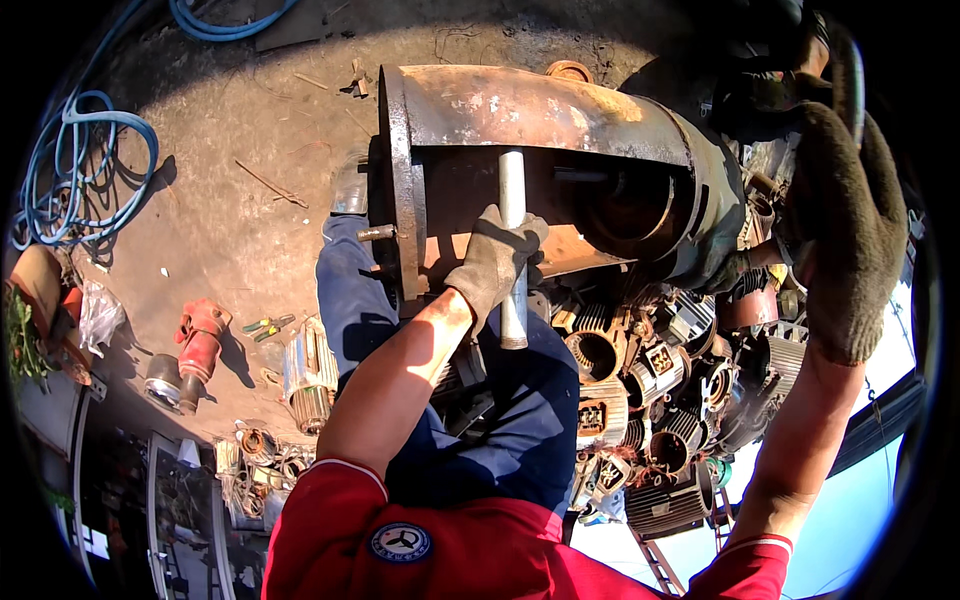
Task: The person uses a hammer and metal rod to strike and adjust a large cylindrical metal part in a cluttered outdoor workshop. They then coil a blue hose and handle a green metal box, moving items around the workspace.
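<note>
In front of me a large rusty cylindrical metal housing (540, 108) lies on its side, with a wide cutout facing me. My left hand (497, 256), in a dark knitted glove, is wrapped round a grey metal bar (512, 185). The bar's far end reaches into the cutout; its near end sticks out toward my lap. Up at the right, away from the housing, my gloved right hand (852, 225) is raised and closed on a slim, smooth handle (850, 85). The handle's far end is lost in the dark rim, so its tool kind cannot be told.
Several scrap motor casings (672, 440) are piled to the right of my legs. On the ground at left are a coiled blue hose (75, 165), a red metal part (202, 345) and green-handled pliers (272, 326). A stud (376, 232) juts from the housing's flange.
</note>
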The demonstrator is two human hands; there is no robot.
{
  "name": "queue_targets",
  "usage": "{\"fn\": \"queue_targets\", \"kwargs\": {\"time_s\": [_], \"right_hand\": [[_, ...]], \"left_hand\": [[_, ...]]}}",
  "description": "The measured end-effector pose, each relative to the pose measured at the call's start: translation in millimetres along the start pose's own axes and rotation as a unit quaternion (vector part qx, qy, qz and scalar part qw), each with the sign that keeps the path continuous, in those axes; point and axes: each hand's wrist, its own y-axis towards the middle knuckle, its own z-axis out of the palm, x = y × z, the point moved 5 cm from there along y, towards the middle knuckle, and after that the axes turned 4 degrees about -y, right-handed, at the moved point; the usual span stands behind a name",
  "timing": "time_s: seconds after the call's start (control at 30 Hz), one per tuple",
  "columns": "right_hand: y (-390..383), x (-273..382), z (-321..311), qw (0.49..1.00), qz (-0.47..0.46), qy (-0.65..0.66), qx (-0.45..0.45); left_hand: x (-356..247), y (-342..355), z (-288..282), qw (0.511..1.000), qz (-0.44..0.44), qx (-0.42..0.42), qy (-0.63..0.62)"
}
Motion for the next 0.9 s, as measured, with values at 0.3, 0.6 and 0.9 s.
{"fn": "queue_targets", "kwargs": {"time_s": [0.3, 0.6, 0.9], "right_hand": [[-3, -86, 51, 0.969, 0.165, 0.025, 0.184], [-40, -85, 44, 0.990, 0.064, -0.087, -0.088], [14, -3, -28, 0.997, 0.012, -0.056, -0.060]], "left_hand": [[8, -3, 25, 0.996, -0.067, 0.050, -0.001], [15, -10, 8, 0.998, -0.047, 0.042, 0.020], [3, 2, -1, 0.997, -0.033, 0.034, 0.054]]}}
